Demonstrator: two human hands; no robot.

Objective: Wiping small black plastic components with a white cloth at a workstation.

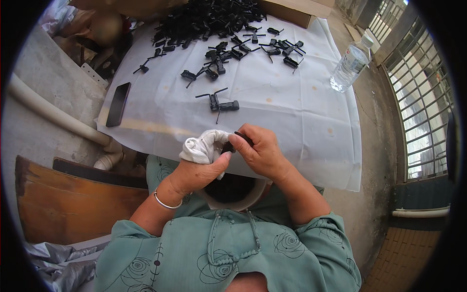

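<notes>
From the head camera, both hands meet just above the near edge of a white cloth-covered table (292, 112). The left hand (197, 173) is closed around a bunched white rag (204, 146), thumb pressed up along its underside; a silver bangle (165, 202) sits on that wrist. The right hand (260, 151) is curled with thumb and fingertips pinched together on a small black plastic part (241, 138), only the ends of which show between the fingers. The part touches the rag, so the two grips are pressed against each other with the part between them.

Directly below the hands, in the person's lap, stands a round pale-rimmed container (253, 197); its inside looks dark, and I cannot tell what lies in it.

Farther out on the table, two more black parts (219, 103) lie loose just beyond the hands, with thin rods sticking out. Scattered pieces lead to a dense heap of black parts (204, 19) at the far edge, beside a cardboard box (292, 12). A dark phone (118, 103) lies flat at the table's left edge, and a clear plastic water bottle (350, 63) stands on the concrete floor to the right, well apart from the hands.
</notes>
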